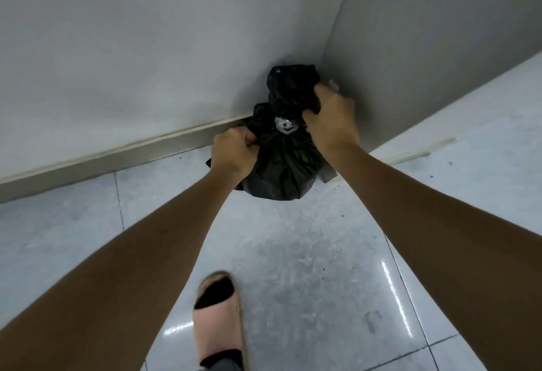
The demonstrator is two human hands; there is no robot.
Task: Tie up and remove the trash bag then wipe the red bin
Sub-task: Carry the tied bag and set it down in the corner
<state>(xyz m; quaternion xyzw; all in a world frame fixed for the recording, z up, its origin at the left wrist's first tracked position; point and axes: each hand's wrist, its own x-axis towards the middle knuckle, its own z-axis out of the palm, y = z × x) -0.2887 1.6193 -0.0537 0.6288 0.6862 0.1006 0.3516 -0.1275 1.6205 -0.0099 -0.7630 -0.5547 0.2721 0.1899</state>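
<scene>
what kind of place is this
Probably an indoor room corner, perhaps a hallway or utility space: glossy floor tiles, plain grey walls with a skirting board, and a black trash bag gripped by both hands.

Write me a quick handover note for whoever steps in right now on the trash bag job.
Left hand: clenched on the black trash bag at its left side.
Right hand: gripping the bunched neck of the bag.
The bag sits on the tiled floor in the wall corner, neck gathered; whether the knot is finished cannot be told.
The red bin is not in view.
Left: finish the tie, take the bag away, wipe the bin.
</scene>
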